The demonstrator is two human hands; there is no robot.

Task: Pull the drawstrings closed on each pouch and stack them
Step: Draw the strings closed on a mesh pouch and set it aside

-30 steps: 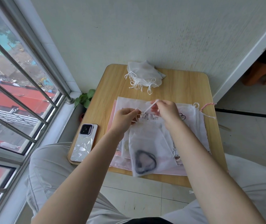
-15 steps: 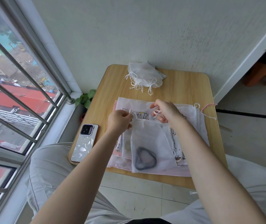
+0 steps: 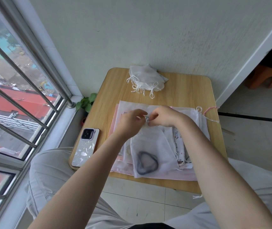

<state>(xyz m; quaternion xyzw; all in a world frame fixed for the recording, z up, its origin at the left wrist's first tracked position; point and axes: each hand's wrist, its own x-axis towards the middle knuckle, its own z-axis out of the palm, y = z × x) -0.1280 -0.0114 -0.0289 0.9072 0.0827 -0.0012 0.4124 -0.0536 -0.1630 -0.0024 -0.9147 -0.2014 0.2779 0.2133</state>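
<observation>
One phone lies at the table's left edge; a heap of finished pouches sits far back. Left hand and right hand meet, fingers curled, pinching the top pouch's mouth mid-table.

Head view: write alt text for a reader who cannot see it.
A person's left hand and right hand meet at the top of a sheer white drawstring pouch holding a dark heart-shaped item, which lies on flat pouches on a small wooden table. A pile of white pouches sits at the far edge, a phone lies left.
</observation>
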